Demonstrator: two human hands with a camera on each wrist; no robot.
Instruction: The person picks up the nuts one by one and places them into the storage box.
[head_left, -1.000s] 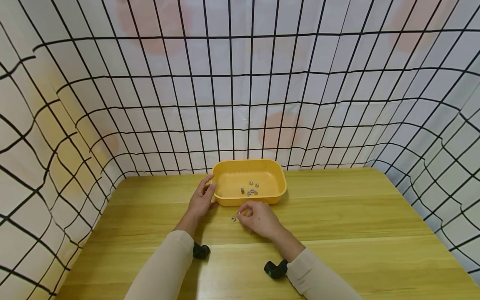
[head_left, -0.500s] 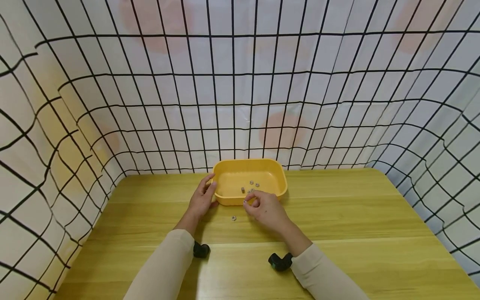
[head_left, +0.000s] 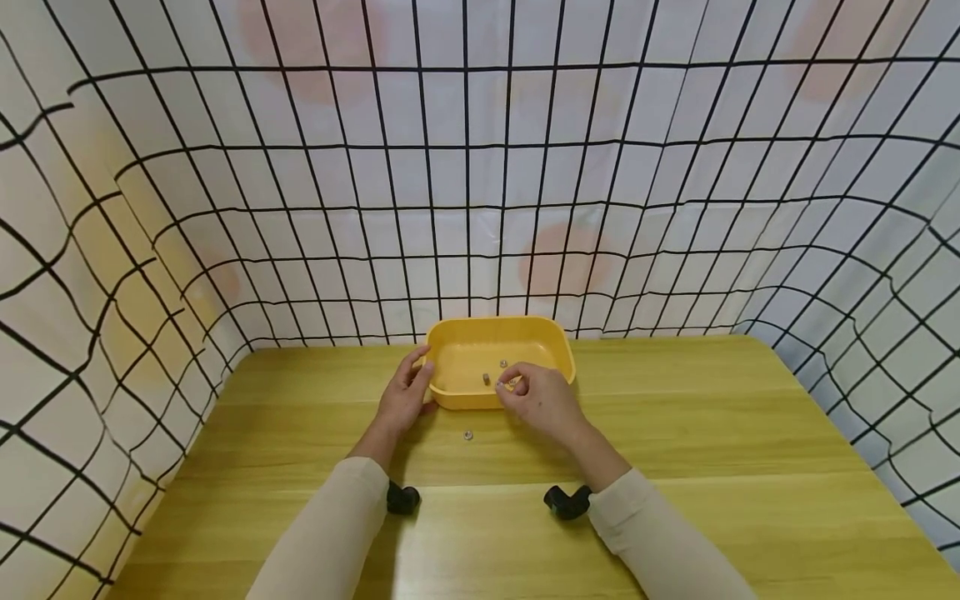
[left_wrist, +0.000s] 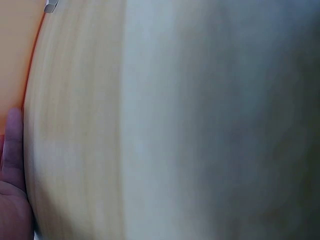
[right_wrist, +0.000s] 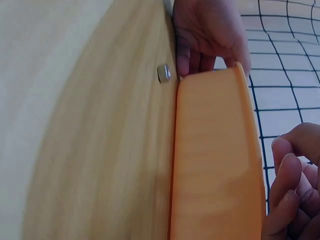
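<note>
A yellow plastic tray (head_left: 471,401) stands on the wooden table with several small metal nuts (head_left: 503,363) in it. At its left end, my left hand (head_left: 402,402) holds the side, fingers around the corner. My right hand (head_left: 542,403) is over the tray's front rim, thumb and forefinger pinching a nut (head_left: 499,384), mostly hidden by the fingertips. One loose nut (head_left: 468,435) lies on the table before the tray; it also shows beside the orange-looking tray wall (right_wrist: 215,150) in the right wrist view. My right hand partly covers the nuts inside.
The wooden table (head_left: 712,433) extends to both sides of the tray. Behind it rises a white curtain with a black grid (head_left: 480,183), close to the tray's back edge. A black wrist camera (head_left: 567,502) sits at my right cuff, another (head_left: 402,500) at my left.
My right hand has lifted from the table beside the loose nut and moved forward and right, over the tray's front rim, carrying a pinched nut. My left hand has stayed at the tray.
</note>
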